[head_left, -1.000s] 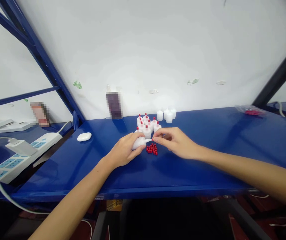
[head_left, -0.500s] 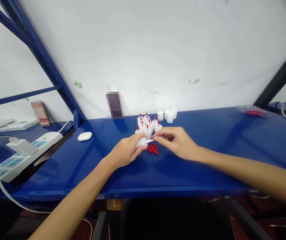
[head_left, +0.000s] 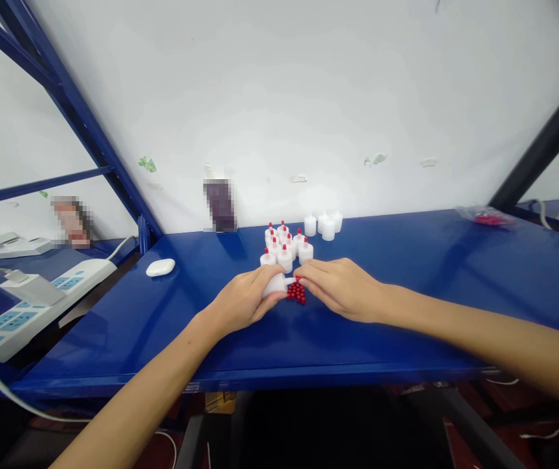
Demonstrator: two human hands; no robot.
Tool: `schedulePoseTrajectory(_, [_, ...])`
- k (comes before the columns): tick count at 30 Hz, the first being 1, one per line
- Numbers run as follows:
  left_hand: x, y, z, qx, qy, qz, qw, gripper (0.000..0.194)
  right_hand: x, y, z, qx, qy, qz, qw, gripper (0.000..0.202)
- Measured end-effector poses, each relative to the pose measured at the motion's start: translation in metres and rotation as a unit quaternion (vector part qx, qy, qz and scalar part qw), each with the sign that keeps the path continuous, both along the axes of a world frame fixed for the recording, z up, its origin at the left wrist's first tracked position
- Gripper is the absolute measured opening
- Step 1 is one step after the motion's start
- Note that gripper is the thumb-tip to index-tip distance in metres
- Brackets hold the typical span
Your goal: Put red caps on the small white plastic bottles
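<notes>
White, glossy oval case (head_left: 160, 267) at left on blue painted tabletop (head_left: 406, 254). Next, left hand (head_left: 240, 298) closed around white plastic bottle (head_left: 274, 285), held tilted over, slim tapered nozzle (head_left: 290, 281) pointing rightward, probably for an unobstructed tip. Behind, red-tipped white bottles (head_left: 285, 258) upright in close cluster; in front of cluster, loose pile of small red caps (head_left: 296, 294), presumably for short reach. Farther back, plain white cylindrical containers (head_left: 328, 229), grouped apart. Right hand (head_left: 341, 288) in narrow fingertip pinch on single red cap (head_left: 298, 279) at nozzle tip; seating not discernible. Far right, clear plastic bag (head_left: 487, 217) with red contents.
</notes>
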State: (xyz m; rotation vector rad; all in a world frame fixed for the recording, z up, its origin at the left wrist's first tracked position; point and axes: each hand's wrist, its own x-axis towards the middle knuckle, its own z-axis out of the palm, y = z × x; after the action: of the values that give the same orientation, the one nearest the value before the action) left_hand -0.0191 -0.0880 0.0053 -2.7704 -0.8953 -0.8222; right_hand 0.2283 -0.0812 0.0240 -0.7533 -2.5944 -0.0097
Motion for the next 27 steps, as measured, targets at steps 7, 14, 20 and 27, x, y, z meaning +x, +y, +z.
schedulePoseTrajectory(7, [0.005,0.000,0.001,-0.017,-0.064,-0.006,0.998,0.033,-0.009,0.000,0.006,-0.042,0.035,-0.017,0.998,0.022])
schedulePoseTrajectory(14, [0.005,0.004,0.002,-0.045,-0.054,0.014,0.997,0.035,-0.009,0.005,0.012,-0.103,0.058,-0.015,0.993,0.028])
schedulePoseTrajectory(20, [-0.005,0.014,0.007,-0.002,-0.155,0.119,0.981,0.038,0.007,0.024,0.031,-0.125,-0.011,-0.136,0.983,0.033])
schedulePoseTrajectory(27, [-0.005,0.015,0.012,-0.008,-0.191,0.143,0.971,0.030,-0.007,0.044,0.019,-0.165,-0.150,-0.198,0.954,0.038])
